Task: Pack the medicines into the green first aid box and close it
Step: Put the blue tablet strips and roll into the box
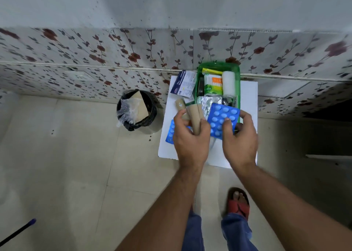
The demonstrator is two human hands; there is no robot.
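Observation:
The green first aid box point(200, 73) stands open on a white table point(248, 96) against the wall. Inside it lie a green-and-orange packet point(213, 87), a white gauze roll point(228, 83) and a silver blister strip point(206, 102). My right hand point(240, 138) holds a blue blister pack point(221, 117) over the box's near edge. My left hand point(190, 136) grips tan bandage rolls point(195, 117). Another blue blister pack point(170, 131) lies on the table, partly hidden under my left hand. A white-and-blue medicine carton point(184, 84) rests left of the box.
A black bin point(137, 109) with a plastic liner and cardboard stands on the floor left of the table. The floral-tiled wall runs behind. My foot in a red sandal point(239, 203) is on the floor below the table. A dark stick point(17, 231) lies at bottom left.

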